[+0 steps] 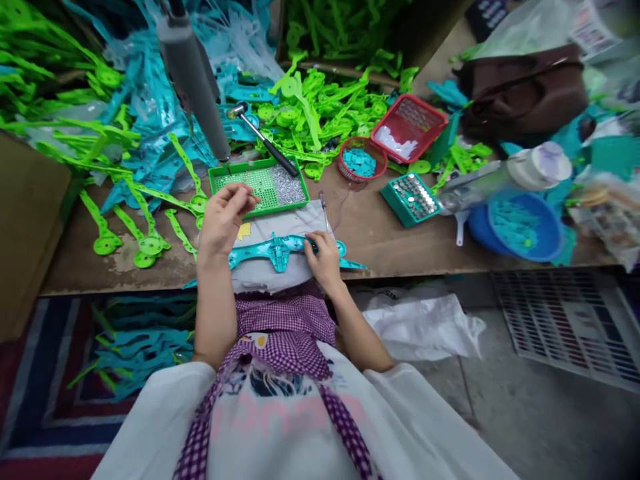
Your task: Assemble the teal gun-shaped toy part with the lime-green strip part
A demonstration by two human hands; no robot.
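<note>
My left hand [227, 217] is raised in front of the green tray [306, 200], thumb and fingertips pinched together. Whatever it may hold is too small to make out. A long teal plastic part [279, 253] with a ribbed centre lies across a grey cloth [257, 280] at the table's front edge. On its right arm rests my right hand [324, 259], fingers curled over it beside a small black piece [314, 247]. Small silver screws [290, 185] fill the tray's right side. Above the tray hangs a grey electric screwdriver [197, 93], its bit pointing down.
A hammer [265, 140] leans on the tray's back edge. Behind it are piles of lime-green parts [310, 107]. To the right stand a red basket [363, 175] of teal pieces, a teal box [410, 200] of metal discs and a blue bowl [480, 227]. A cardboard box [30, 220] borders the left.
</note>
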